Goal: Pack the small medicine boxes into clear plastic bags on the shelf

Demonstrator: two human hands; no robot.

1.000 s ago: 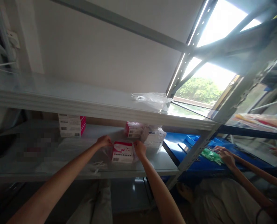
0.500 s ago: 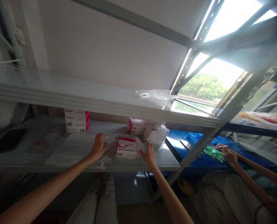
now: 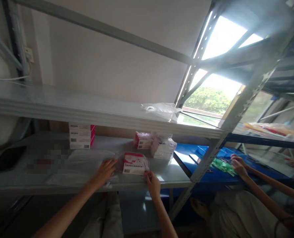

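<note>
Step in hand, as judged: adjusting of wrapping about a single box, with both hands engaged. Under inspection: a white cardboard box with red-pink printing, lying on the lower grey metal shelf, between the two hands and near the front edge. Noted around the box: loose clear plastic film, plainest at the right side; cannot tell whether sealed or open.

Right hand: just beside the near right corner of the box, grip drawn together at thumb and fingertips, apparently pinching the film. Left hand: palm down, fingers pointing toward the box without touching the printed face; cannot tell whether gripping slack plastic or merely resting.

Called for next, as judged: a sure hold on the film at both sides, even tension, no crushing of cardboard edges. Advisable to settle the left grip before any pull, to avoid sliding the box.

Also recorded on the same shelf: a white stack of boxes with pink sides, left rear; a plastic-wrapped pink-and-white box and a plastic-wrapped white stack, right rear; flat translucent plastic sheeting, left of the left hand.
</note>
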